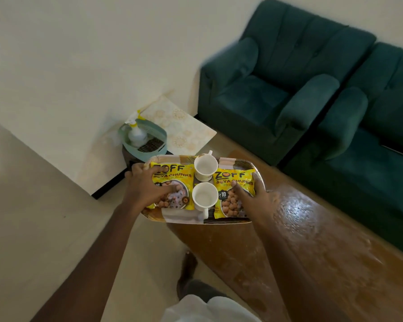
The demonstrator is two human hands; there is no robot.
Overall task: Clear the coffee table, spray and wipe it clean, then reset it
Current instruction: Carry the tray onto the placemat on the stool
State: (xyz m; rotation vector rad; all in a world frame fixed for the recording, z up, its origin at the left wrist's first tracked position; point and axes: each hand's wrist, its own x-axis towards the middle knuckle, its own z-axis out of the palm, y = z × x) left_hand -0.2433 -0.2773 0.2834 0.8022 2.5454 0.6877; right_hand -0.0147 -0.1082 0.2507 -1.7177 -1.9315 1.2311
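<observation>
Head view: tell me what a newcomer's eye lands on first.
Two bright yellow soya-chunk packets and two white cups sit on the tray, centre frame, held at both ends by the left hand and right hand. Beyond, dark green armchairs fill the upper right, beside the glossy wooden coffee table.

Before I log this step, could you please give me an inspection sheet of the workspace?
Surface: wooden table, glossy with pale streaks.
Job's things: tray at the table's end, carrying two packets and two cups; bottle in basket by the wall.
Clutter: nothing seen.
Grippers: left hand grips the tray's left rim, thumb on a packet; right hand grips the right rim.
Cables: nothing seen.
Surroundings: green sofas beside the table.
</observation>
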